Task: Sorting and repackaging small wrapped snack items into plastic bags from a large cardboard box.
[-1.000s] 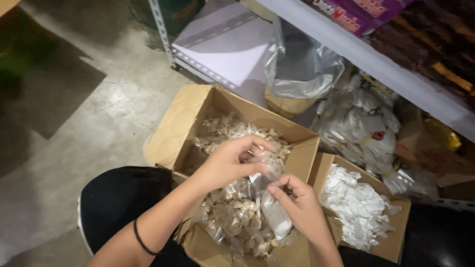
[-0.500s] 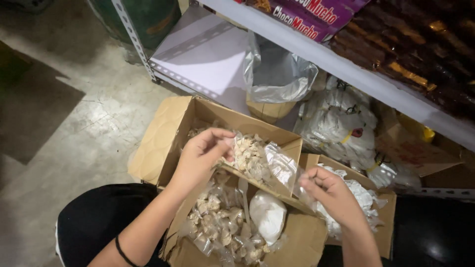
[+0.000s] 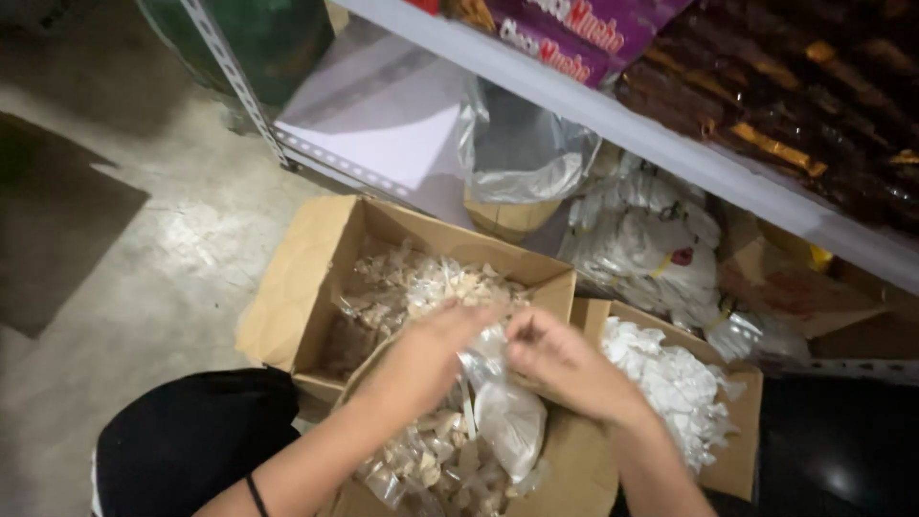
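Note:
My left hand (image 3: 431, 352) and my right hand (image 3: 565, 364) meet over a clear plastic bag (image 3: 503, 412) and both pinch its top. The bag hangs between them with pale powder or pieces in its lower part. Below it lies a pile of small clear packets of beige pieces (image 3: 431, 460) in a near cardboard box (image 3: 574, 469). Behind that, a larger open cardboard box (image 3: 316, 278) holds more such packets (image 3: 431, 282). The hands are blurred.
A smaller box (image 3: 742, 450) of white packets (image 3: 670, 383) stands to the right. Tied white bags (image 3: 651, 239) and a grey bag (image 3: 526, 153) sit under a metal shelf (image 3: 613, 124) of snack packs. Concrete floor (image 3: 144, 268) lies at left. My dark-clothed knee (image 3: 191, 440) is at bottom left.
My hands were apart, the left one holding a packet over the large box. Now they have come together over the near box and both grip the clear bag's top.

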